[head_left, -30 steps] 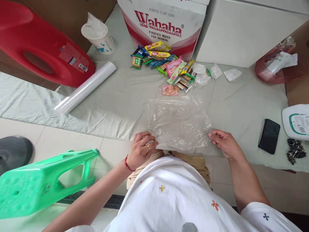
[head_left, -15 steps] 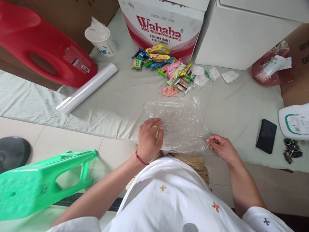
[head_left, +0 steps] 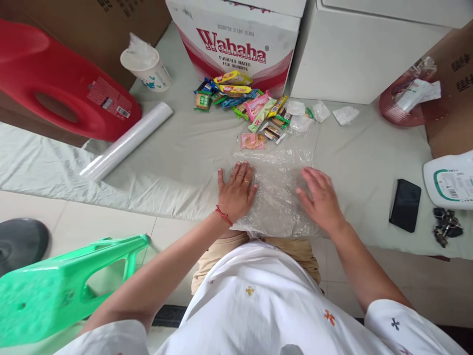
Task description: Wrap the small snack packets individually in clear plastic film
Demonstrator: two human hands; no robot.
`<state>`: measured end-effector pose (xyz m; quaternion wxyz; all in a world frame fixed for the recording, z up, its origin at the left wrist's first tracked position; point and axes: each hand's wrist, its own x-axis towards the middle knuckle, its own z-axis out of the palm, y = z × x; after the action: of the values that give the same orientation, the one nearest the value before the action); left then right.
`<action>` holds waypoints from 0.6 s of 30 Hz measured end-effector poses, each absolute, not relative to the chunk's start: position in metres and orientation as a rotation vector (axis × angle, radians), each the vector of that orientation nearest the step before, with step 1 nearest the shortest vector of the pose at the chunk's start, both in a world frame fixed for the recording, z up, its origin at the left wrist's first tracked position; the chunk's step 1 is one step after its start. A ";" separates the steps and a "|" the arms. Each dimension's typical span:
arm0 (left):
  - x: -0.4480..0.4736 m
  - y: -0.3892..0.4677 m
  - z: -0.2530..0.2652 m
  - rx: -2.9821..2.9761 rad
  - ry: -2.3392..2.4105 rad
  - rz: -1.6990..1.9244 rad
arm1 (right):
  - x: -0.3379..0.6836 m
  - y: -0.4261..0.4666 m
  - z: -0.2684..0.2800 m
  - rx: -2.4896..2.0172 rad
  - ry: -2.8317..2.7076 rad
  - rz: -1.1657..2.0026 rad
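Half a second before, the left hand and right hand had pinched the clear plastic sheet by its corners; now both lay flat on it, fingers spread, holding nothing, pressing it smooth near the cloth's front edge.

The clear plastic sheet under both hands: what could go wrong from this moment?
1. The clear plastic sheet is thin and already wrinkled; the flat left hand and right hand may press in creases or drag it across the cloth.
2. Its near edge hangs past the cloth's edge, so it might slip toward the lap.
3. The pink snack packet lies close to the far edge and could be pushed.
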<state>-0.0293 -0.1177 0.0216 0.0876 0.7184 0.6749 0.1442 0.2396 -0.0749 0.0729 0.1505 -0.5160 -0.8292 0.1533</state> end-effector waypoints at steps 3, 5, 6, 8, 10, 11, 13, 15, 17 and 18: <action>-0.042 -0.120 0.017 2.153 2.030 0.416 | 0.224 -0.055 0.042 -1.441 -2.570 0.378; -0.053 -0.121 0.013 2.147 2.040 0.382 | 0.231 -0.046 0.025 -1.547 -2.581 0.334; -0.058 -0.120 0.012 2.148 2.036 0.362 | 0.237 -0.043 0.020 -1.600 -2.567 0.313; -0.064 -0.119 0.009 2.164 2.010 0.332 | 0.251 -0.037 0.017 -1.659 -2.535 0.287; -0.067 -0.117 0.008 2.184 1.985 0.327 | 0.258 -0.028 0.022 -1.668 -2.488 0.289; -0.067 -0.117 0.008 2.190 1.979 0.332 | 0.258 -0.021 0.027 -1.673 -2.447 0.291; -0.066 -0.116 0.008 2.187 1.976 0.343 | 0.249 -0.003 0.039 -1.676 -2.366 0.303; -0.065 -0.116 0.008 2.179 1.979 0.348 | 0.228 0.022 0.048 -1.664 -2.331 0.318; -0.064 -0.116 0.009 2.173 1.981 0.351 | 0.200 0.050 0.053 -1.617 -2.378 0.346; -0.064 -0.116 0.009 2.172 1.984 0.355 | 0.185 0.064 0.054 -1.598 -2.416 0.359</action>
<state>-0.0643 -0.1164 0.0094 0.0893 0.7300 0.6669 0.1195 0.1852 0.0641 0.0542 0.1113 -0.5442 -0.8225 0.1221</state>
